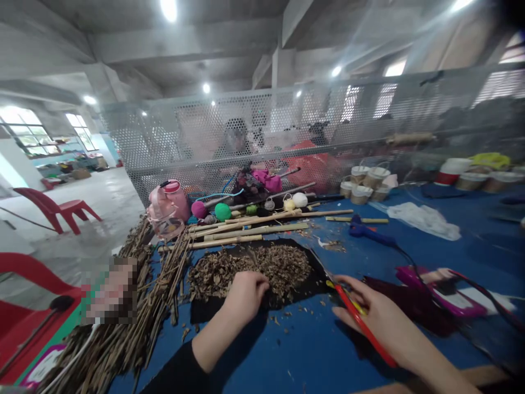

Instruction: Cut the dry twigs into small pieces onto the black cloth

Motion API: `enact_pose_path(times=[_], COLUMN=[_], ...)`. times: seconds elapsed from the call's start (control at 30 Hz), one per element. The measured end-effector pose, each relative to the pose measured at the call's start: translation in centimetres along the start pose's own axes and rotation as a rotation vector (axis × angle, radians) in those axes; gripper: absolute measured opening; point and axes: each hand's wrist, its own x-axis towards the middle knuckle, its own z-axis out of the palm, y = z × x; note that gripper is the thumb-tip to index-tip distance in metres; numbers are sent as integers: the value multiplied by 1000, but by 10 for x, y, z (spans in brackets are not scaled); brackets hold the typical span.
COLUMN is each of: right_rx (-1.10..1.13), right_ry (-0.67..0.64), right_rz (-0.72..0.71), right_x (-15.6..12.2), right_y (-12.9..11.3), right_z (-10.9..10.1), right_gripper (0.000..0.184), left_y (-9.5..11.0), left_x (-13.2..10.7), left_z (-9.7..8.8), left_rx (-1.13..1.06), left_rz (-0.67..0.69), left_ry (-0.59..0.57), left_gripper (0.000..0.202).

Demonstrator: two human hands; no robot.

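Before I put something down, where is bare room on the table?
Mostly the blue tabletop between the left hand and right hand, nearer than the black cloth, with a few crumbs. Another patch lies between that cloth and the blue tool. Crowded: dry stalks leftward; sticks and yarn balls behind.

Light moderate, cool in tone. You have blown-out ceiling lamps (168,10) overhead, the upper-right one amid pale streaks of glare, and overexposed windows (27,131) at far left. The floor (109,189) returns a pale sheen. Your left hand (245,295) and forearm cast a soft shadow on the blue table (287,350). Wide-angle distortion stretches your frame edges; the upper-right corner falls to black. Right side smeared; detail behind the mesh screen (197,126) hazy. Coarse pixel blocks mask a patch at left.
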Motion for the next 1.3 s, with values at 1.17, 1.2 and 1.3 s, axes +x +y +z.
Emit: enact_pose_path(times=[1.17, 1.2, 1.3], right_rx=[-140, -155, -173], right_ry=[-100, -96, -92], right_rz=[-450, -461, -479], right_x=[32, 32, 32], right_y=[-53, -53, -54], right_z=[56, 57, 58], right_gripper=[64, 67, 70], left_y=[-14, -15, -14], left_x=[12, 12, 11], left_z=[14, 13, 12], left_rx=[-1441, -1427, -1360], left_rz=[-271, -263, -217], left_ry=[276, 289, 310], left_gripper=[43, 45, 48])
